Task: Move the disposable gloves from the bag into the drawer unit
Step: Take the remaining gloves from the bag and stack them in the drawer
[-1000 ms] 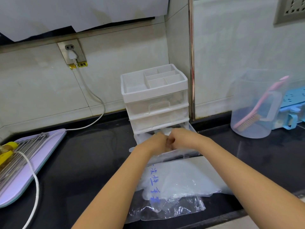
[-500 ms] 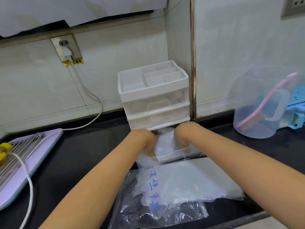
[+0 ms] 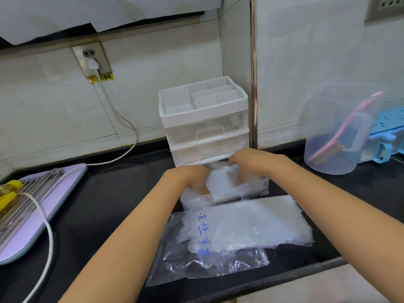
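Note:
A white and clear drawer unit [image 3: 203,119] stands against the wall corner, its bottom drawer [image 3: 238,192] pulled out toward me. A wad of clear disposable gloves [image 3: 220,179] fills that drawer. My left hand [image 3: 192,177] presses down on the wad's left side, fingers bent into the drawer. On the wad's right side, my right hand [image 3: 247,162] pushes with curled fingers. In front of the drawer lies the clear bag [image 3: 207,256] with blue writing, and more gloves [image 3: 258,224] rest flat on and in it.
A clear jug [image 3: 341,132] holding a pink brush stands at the right, with a blue rack behind it. At the left lies a purple board [image 3: 41,215] with metal skewers and a white cord from the wall socket. The counter edge runs close below the bag.
My hands were joined above the drawer, then parted and sank into it, pressing the glove wad down. The view shifted slightly closer.

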`<control>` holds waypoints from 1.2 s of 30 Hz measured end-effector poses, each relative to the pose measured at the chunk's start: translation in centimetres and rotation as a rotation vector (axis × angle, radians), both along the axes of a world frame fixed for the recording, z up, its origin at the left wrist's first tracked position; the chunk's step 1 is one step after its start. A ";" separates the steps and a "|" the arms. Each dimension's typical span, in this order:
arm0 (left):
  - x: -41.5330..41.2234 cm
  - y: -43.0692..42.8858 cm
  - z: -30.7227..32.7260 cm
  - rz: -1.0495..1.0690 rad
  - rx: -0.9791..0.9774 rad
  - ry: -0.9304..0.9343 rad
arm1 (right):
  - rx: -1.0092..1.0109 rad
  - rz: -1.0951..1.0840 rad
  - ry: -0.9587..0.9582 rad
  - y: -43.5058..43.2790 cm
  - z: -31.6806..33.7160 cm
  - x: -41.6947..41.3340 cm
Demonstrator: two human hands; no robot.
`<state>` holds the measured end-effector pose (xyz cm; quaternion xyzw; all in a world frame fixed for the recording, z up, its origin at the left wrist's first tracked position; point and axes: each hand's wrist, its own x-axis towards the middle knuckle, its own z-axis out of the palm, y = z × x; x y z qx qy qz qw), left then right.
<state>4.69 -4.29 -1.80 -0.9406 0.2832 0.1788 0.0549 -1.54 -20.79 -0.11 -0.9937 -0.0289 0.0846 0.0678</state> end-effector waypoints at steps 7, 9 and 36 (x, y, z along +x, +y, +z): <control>-7.7 1.0 1.9 0.059 -0.687 -0.132 | 0.395 -0.011 -0.268 -3.0 0.2 -6.8; -10.6 0.7 1.4 0.014 -0.789 -0.121 | 0.391 -0.029 -0.251 -3.2 -0.7 -8.7; -17.7 -2.6 -8.5 0.034 -0.950 -0.080 | 0.900 -0.217 -0.663 -2.4 -10.9 -17.5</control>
